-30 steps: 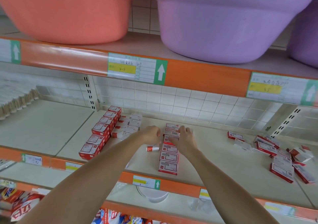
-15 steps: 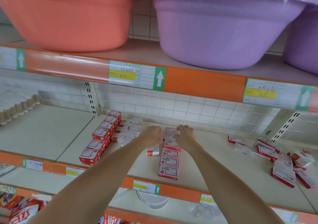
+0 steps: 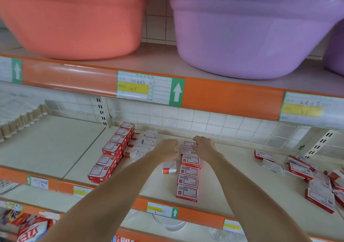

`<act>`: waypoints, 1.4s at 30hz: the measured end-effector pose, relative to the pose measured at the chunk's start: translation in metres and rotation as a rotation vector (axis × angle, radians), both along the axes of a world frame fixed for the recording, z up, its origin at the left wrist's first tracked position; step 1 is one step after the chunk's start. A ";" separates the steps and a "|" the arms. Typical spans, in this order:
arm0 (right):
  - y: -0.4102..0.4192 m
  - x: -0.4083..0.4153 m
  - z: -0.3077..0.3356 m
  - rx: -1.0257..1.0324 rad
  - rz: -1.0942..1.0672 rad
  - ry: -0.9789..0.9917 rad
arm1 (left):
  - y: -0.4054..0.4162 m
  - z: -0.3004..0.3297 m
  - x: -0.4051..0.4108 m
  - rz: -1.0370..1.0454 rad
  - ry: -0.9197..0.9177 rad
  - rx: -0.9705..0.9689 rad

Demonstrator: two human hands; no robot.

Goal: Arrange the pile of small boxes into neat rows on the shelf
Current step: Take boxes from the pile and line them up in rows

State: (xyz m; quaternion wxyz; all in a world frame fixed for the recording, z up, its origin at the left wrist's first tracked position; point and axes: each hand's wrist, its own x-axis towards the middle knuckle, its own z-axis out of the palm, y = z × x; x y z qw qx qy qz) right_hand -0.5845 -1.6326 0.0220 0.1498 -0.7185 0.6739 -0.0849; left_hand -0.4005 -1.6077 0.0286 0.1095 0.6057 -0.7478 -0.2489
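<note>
Left of centre, red boxes (image 3: 111, 150) and white boxes (image 3: 143, 145) stand in finished rows. Centre row (image 3: 188, 176) in progress: left hand (image 3: 167, 148) and right hand (image 3: 203, 146) flank its far end, fingers loosely curled, holding nothing (contact unclear). Loose pile (image 3: 314, 180) at right of the frame remains on the shelf (image 3: 232, 186); one stray box (image 3: 169, 167) sits beside the centre row.

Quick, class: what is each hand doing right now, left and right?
Left hand: fingers loosely curled, holding nothing.
Right hand: fingers loosely curled over the middle row of boxes, grip unclear.
</note>
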 end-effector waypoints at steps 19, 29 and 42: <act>0.025 0.013 0.012 0.097 -0.191 0.248 | 0.001 0.003 -0.015 -0.110 -0.120 0.004; 0.032 0.027 0.016 0.028 -0.325 -0.021 | 0.014 0.007 -0.011 -0.130 -0.206 0.030; 0.038 0.014 0.025 0.063 -0.444 -0.885 | 0.019 0.020 0.002 -0.004 -0.142 -0.054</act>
